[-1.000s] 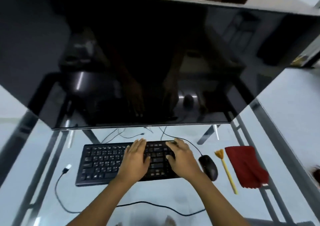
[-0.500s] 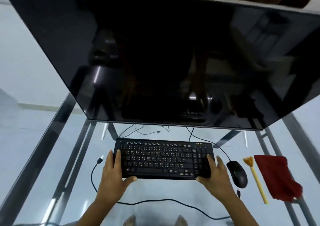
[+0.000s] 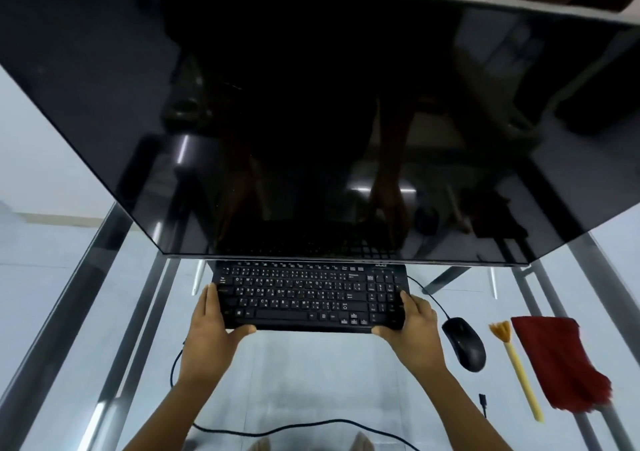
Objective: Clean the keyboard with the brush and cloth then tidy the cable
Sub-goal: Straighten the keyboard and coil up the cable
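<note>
A black keyboard [image 3: 304, 295] lies on the glass desk just below the monitor's lower edge. My left hand [image 3: 211, 329] grips its left end and my right hand [image 3: 414, 329] grips its right end, thumbs on the front edge. Its black cable [image 3: 277, 430] loops across the glass near me, partly hidden behind my left arm. A yellow brush [image 3: 517, 367] with orange bristles lies to the right, beside a red cloth [image 3: 557, 357]. Neither hand touches the brush or the cloth.
A large dark monitor [image 3: 311, 121] overhangs the far half of the desk. A black mouse [image 3: 464, 345] sits right of the keyboard, its cord running back under the monitor. The glass desk [image 3: 311, 374] has metal frame rails at both sides. A small plug [image 3: 482, 398] lies near the brush.
My hands went from resting on the keys to gripping both ends of the keyboard. The keyboard now sits closer under the monitor and my view has shifted.
</note>
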A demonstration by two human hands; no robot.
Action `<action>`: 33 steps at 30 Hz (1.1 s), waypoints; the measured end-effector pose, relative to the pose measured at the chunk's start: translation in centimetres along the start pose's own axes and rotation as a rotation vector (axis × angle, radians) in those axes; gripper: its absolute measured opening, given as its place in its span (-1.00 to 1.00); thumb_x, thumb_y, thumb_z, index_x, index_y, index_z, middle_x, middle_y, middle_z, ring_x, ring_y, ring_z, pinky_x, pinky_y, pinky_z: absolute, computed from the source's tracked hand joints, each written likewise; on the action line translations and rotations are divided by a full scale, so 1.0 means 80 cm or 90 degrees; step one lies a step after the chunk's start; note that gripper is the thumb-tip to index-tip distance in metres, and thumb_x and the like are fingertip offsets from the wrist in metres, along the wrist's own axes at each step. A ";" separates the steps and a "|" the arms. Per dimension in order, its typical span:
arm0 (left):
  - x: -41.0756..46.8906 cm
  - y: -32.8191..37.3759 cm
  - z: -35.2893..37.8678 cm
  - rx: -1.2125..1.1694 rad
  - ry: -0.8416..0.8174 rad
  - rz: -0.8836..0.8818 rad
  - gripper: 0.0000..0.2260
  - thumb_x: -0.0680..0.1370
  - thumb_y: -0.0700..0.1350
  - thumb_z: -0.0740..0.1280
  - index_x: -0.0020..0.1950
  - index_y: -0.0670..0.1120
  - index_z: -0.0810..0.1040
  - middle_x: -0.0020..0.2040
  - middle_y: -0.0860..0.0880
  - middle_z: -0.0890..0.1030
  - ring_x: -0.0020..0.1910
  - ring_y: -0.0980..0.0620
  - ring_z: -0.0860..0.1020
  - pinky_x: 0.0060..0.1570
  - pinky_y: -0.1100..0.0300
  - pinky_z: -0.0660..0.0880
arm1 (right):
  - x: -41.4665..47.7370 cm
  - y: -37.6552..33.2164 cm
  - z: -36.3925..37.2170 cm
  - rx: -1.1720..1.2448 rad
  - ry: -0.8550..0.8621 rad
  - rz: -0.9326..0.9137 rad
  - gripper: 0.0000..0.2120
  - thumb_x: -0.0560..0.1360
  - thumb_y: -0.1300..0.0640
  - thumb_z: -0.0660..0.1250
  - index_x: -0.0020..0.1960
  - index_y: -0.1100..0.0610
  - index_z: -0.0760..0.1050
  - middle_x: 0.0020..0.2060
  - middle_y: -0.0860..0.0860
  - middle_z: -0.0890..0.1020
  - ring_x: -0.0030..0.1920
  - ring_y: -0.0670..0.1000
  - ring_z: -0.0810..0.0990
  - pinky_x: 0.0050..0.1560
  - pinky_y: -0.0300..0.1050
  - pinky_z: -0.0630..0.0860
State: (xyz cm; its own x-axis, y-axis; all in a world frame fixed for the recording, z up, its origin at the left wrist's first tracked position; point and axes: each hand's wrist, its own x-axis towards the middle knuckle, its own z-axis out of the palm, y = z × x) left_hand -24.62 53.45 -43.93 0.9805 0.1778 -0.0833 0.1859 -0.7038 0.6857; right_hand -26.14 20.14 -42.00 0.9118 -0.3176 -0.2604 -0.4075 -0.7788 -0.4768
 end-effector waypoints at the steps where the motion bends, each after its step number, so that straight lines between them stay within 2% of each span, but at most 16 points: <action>1: 0.005 0.000 0.001 0.003 0.003 -0.006 -0.24 0.29 -0.06 0.60 0.37 -0.06 0.26 0.27 0.02 0.43 0.24 -0.07 0.45 -0.03 -0.05 0.55 | 0.005 -0.002 0.001 0.008 -0.001 0.001 -0.12 0.31 -0.01 0.60 0.51 0.19 0.29 0.37 0.13 0.38 0.36 0.18 0.30 0.40 0.00 0.31; 5: 0.015 -0.004 0.005 0.032 0.003 -0.036 -0.12 0.33 0.02 0.57 0.48 -0.16 0.16 0.44 -0.10 0.32 0.40 -0.14 0.33 0.18 -0.11 0.49 | 0.022 -0.009 0.003 0.007 0.001 -0.010 -0.11 0.34 -0.02 0.59 0.52 0.20 0.26 0.39 0.13 0.35 0.39 0.17 0.27 0.42 -0.03 0.26; 8: 0.016 -0.001 0.006 0.039 0.007 -0.044 -0.07 0.36 0.04 0.54 0.54 -0.18 0.08 0.53 -0.10 0.21 0.47 -0.11 0.24 0.26 -0.09 0.43 | 0.031 -0.013 0.003 0.004 -0.002 -0.017 -0.11 0.34 -0.02 0.58 0.52 0.20 0.25 0.41 0.14 0.35 0.39 0.18 0.27 0.43 -0.02 0.25; 18: 0.022 0.000 0.006 0.069 -0.005 -0.032 -0.05 0.39 0.08 0.50 0.56 -0.19 0.01 0.57 -0.09 0.12 0.51 -0.09 0.18 0.29 -0.08 0.41 | 0.039 -0.015 0.003 0.007 -0.008 -0.018 -0.13 0.37 0.01 0.57 0.54 0.18 0.23 0.45 0.15 0.29 0.42 0.20 0.25 0.45 0.02 0.24; 23: 0.030 -0.008 0.007 0.086 -0.018 -0.029 -0.08 0.36 0.15 0.50 0.53 -0.13 0.07 0.53 -0.06 0.19 0.47 -0.12 0.26 0.16 -0.17 0.51 | 0.042 -0.014 0.004 0.009 -0.008 -0.024 -0.15 0.37 0.02 0.57 0.53 0.15 0.24 0.45 0.13 0.28 0.42 0.18 0.25 0.43 0.01 0.25; 28: 0.032 -0.007 0.009 0.085 -0.029 -0.022 -0.05 0.38 0.14 0.48 0.56 -0.16 0.02 0.57 -0.09 0.12 0.52 -0.11 0.15 0.29 -0.14 0.42 | 0.044 -0.012 0.004 -0.010 -0.015 -0.035 -0.18 0.41 -0.01 0.53 0.54 0.15 0.22 0.47 0.13 0.27 0.45 0.17 0.23 0.47 0.04 0.23; 30: 0.027 -0.010 0.010 0.108 -0.020 0.001 -0.08 0.42 0.23 0.40 0.56 -0.19 0.02 0.57 -0.12 0.10 0.54 -0.11 0.10 0.38 -0.14 0.33 | 0.043 -0.004 -0.001 -0.030 0.003 -0.046 -0.26 0.46 -0.01 0.49 0.52 0.18 0.27 0.44 0.17 0.33 0.43 0.21 0.28 0.45 0.10 0.27; 33: 0.012 -0.006 0.021 0.208 0.017 0.111 -0.18 0.51 0.32 0.10 0.55 -0.25 0.07 0.57 -0.17 0.08 0.56 -0.11 -0.01 0.49 -0.08 0.08 | 0.037 0.024 -0.018 -0.047 0.103 -0.043 -0.44 0.49 0.12 0.46 0.42 0.24 0.41 0.33 0.24 0.46 0.28 0.30 0.46 0.30 0.20 0.42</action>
State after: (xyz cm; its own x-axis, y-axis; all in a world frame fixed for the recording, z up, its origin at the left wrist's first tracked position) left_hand -23.66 52.80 -45.53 0.9981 0.0505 0.0355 0.0309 -0.9065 0.4211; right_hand -24.14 16.90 -42.47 0.9357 -0.3415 -0.0891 -0.3458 -0.8372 -0.4237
